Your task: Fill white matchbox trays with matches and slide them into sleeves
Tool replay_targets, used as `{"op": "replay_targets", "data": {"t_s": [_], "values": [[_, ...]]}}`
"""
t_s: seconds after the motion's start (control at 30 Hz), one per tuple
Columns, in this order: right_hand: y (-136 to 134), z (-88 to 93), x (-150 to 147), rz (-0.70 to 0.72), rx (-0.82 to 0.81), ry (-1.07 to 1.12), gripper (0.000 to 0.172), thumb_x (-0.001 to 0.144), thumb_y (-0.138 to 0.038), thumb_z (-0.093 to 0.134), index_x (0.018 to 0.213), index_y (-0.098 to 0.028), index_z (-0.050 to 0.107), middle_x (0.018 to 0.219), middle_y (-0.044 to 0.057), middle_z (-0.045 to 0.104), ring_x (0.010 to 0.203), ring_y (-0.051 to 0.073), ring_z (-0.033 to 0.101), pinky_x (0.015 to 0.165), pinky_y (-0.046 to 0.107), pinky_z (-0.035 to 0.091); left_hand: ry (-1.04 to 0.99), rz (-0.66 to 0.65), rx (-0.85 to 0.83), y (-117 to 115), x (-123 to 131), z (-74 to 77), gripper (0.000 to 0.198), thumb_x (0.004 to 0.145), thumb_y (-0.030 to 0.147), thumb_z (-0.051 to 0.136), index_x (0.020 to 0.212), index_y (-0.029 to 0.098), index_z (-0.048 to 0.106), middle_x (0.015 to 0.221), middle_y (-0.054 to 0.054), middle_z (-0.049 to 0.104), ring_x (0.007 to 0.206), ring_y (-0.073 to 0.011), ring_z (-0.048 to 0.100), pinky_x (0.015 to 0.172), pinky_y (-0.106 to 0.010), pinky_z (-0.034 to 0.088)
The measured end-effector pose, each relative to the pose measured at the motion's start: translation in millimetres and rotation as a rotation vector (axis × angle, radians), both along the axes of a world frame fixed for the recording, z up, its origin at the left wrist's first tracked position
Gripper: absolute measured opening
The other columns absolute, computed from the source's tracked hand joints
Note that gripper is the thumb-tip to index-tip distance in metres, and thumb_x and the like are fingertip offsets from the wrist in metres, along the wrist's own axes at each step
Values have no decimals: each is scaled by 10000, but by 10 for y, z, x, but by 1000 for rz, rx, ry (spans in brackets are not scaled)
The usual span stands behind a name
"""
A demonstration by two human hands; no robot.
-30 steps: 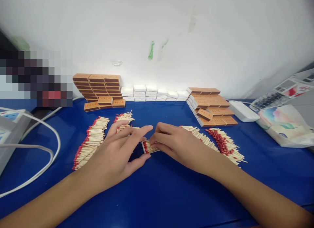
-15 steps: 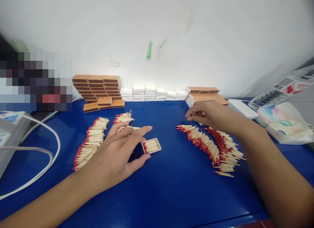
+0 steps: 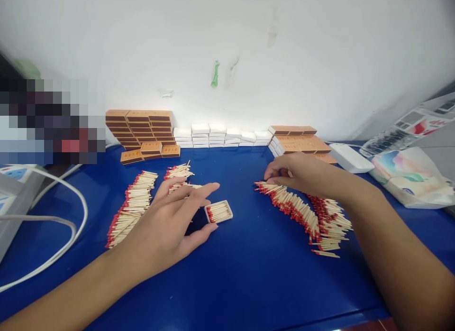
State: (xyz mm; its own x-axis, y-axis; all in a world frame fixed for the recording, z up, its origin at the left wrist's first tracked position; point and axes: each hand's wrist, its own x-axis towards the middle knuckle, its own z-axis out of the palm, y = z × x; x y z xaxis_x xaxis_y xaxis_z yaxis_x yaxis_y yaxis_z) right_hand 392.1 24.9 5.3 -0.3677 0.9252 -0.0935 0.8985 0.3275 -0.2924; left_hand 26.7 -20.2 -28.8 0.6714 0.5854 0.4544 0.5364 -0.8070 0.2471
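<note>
My left hand (image 3: 174,215) lies spread over the table, its thumb and index finger apart on either side of a small white matchbox tray (image 3: 219,211). Red-headed matches fill that tray. Beneath and beyond this hand are loose matches (image 3: 179,170), partly hidden by the fingers. My right hand (image 3: 289,172) is at the far end of a curved row of matches (image 3: 291,203), thumb and fingertips pinched on matches there. Its palm covers part of a second band of matches (image 3: 330,222).
Left is another row of matches (image 3: 137,203). Along the wall stand stacked brown matchboxes (image 3: 142,127), white trays (image 3: 209,134) and more matchboxes (image 3: 298,141). A white device (image 3: 350,158) and a tissue pack (image 3: 414,177) sit at right; white cables (image 3: 83,207) loop at left.
My right hand has come down and slightly left, onto the far end of the match row. My left hand and the filled tray stay put.
</note>
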Motion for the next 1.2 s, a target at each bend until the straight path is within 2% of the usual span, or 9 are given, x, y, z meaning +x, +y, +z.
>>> {"op": "replay_targets", "data": {"t_s": [0.13,0.5,0.73,0.9,1.2], "values": [[20,-40,-24,-25,-4,-15,148,952,-341,625,935,-266,751,915,39,777,768,208,671,673,339,448,3,3,3,4,5,2,610,1068,350,695,1602,251,418,1160,-39,798,1174,-230,709,1281,-502,335],[14,-49,-151,-77,6,-39,226,1016,-426,563,928,-241,658,884,61,745,758,214,637,659,357,423,-5,-4,9,-6,7,8,629,1055,327,714,1603,251,417,1170,-30,796,1164,-221,710,1292,-483,325],[24,-39,-144,-61,11,-32,257,1003,-466,571,933,-247,686,883,60,736,761,218,631,669,361,433,7,11,-4,-14,-1,3,618,1056,361,704,1598,246,432,1148,-46,799,1171,-247,713,1283,-522,339],[4,-26,-152,-70,-7,-19,282,1010,-487,573,910,-245,678,881,74,747,762,225,639,660,363,437,6,5,-4,-15,0,3,618,1058,338,706,1600,246,423,1163,-41,798,1169,-231,713,1292,-510,331],[77,-101,-71,-67,80,-36,236,1025,-424,539,908,-244,638,882,67,729,760,224,628,673,364,419,-3,1,-10,-17,-1,13,634,1048,332,718,1602,256,417,1182,-36,802,1172,-232,717,1288,-501,331]]}}
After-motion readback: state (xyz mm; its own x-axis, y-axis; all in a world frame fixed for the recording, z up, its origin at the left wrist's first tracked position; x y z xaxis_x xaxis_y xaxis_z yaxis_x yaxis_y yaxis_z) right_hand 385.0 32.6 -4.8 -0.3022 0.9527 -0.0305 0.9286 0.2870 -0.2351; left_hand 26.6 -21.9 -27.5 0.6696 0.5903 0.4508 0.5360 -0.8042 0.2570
